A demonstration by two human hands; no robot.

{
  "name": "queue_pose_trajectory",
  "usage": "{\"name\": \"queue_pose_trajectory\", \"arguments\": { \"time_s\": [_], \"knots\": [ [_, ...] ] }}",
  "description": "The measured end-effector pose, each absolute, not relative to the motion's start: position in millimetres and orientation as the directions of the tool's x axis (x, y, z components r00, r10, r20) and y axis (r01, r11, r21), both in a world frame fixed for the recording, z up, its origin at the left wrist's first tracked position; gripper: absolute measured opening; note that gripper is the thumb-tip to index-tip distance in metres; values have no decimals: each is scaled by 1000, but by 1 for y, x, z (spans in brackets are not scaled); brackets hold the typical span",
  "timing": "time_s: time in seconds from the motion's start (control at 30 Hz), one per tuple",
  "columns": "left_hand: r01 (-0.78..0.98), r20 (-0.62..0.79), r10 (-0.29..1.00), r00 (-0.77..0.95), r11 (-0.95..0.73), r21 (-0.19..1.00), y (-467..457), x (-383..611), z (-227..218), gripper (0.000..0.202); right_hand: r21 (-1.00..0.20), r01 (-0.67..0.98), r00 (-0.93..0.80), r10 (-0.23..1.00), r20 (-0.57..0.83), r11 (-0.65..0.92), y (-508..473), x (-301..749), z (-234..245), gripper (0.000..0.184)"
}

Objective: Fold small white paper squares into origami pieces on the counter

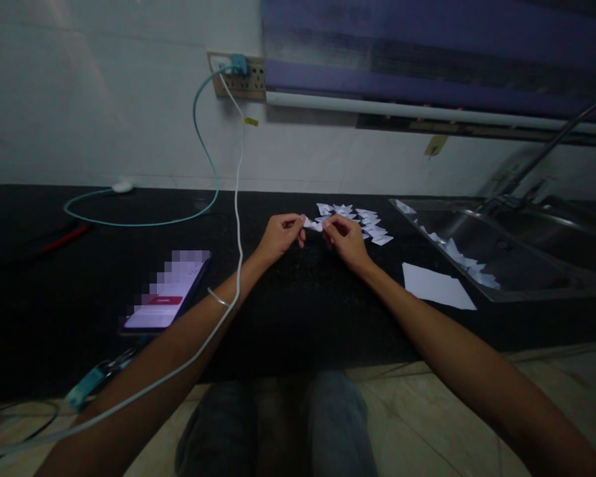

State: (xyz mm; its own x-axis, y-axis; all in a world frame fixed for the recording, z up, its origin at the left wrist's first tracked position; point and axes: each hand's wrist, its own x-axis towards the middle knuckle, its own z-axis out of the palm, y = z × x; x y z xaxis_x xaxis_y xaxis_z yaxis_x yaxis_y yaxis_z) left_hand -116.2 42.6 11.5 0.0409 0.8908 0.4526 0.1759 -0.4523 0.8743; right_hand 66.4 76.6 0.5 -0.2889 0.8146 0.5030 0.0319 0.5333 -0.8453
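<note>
Between my two hands, above the black countertop, is a small folded piece of white paper (313, 226). My left hand (282, 237) pinches its left end between thumb and fingers. Its right end is pinched by my right hand (346, 240). Just behind my right hand lie several folded paper pieces (376, 233) with pointed ends, grouped on the counter. More folded paper pieces (457, 255) line the left rim of the sink. A flat stack of white paper (437, 286) rests to the right of my right forearm.
A lit phone (166, 295) and keys with a teal tag (87, 385) lie on the black counter (298, 324) at left. A white cable (239, 218) crosses my left forearm from the wall socket (246, 83). The steel sink (514, 245) is at right.
</note>
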Motion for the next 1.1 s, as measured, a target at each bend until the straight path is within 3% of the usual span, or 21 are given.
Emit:
{"name": "queue_pose_trajectory", "arguments": {
  "time_s": [0.1,0.4,0.53,0.7,1.1],
  "knots": [
    [133,450,891,-61,-440,888,47,-113,9,26,-842,60,-312,811,495,536,77,65,-2,38],
    [94,369,915,-164,-358,929,47,-107,8,29,-664,228,-436,684,585,712,69,62,-4,24],
    [33,280,956,-92,-278,960,46,-107,8,29,-656,245,-402,691,601,714,67,62,-3,24],
    [101,269,960,83,-276,956,45,-107,5,34,-689,196,-398,699,595,698,66,63,-1,27],
    [112,306,948,84,-315,943,49,-106,-1,43,-727,183,-445,715,540,662,64,61,-2,27]
  ]
}}
